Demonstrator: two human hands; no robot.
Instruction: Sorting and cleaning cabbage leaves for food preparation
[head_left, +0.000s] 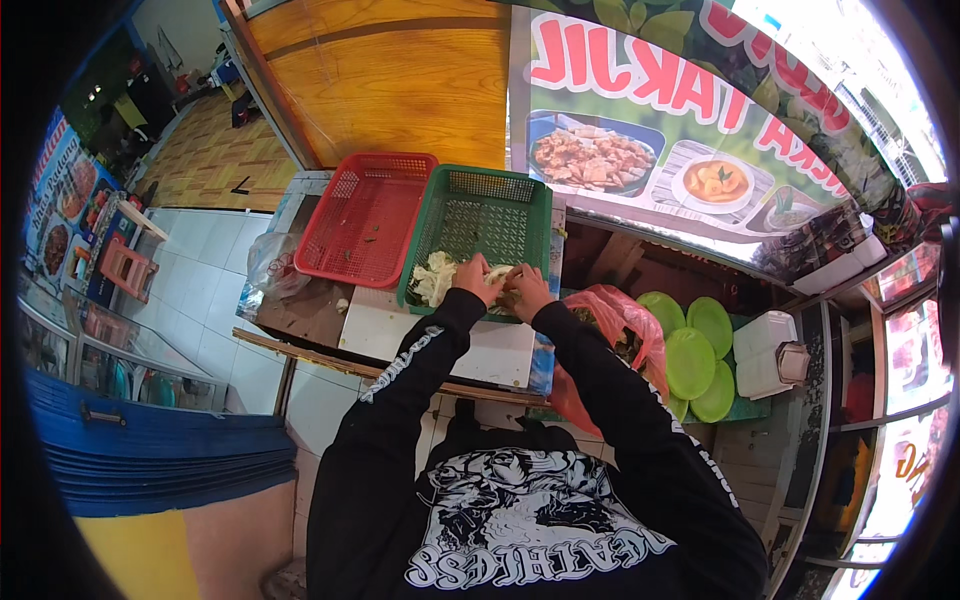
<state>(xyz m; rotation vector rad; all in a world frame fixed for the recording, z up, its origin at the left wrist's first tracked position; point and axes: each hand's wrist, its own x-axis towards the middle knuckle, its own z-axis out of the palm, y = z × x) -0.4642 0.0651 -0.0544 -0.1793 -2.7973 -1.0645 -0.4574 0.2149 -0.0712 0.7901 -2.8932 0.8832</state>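
Both my hands are over the near end of a green plastic basket (487, 217), close together. My left hand (472, 281) has its fingers curled on pale leafy vegetable pieces, and my right hand (527, 289) grips at the same pieces from the right. What lies under the fingers is partly hidden. More pale, crumpled vegetable leaves (433, 279) rest in the basket's near left corner. Left of it, touching, stands a red plastic basket (367, 217) with a few small green scraps in it.
A clear plastic bag (276, 262) lies at the table's left. A white board (390, 330) is under the baskets' near side. To the right are a red plastic bag (626, 322) with dark greens, several lime-green plates (690, 364) and white foam boxes (763, 352). A wooden panel (390, 82) rises behind.
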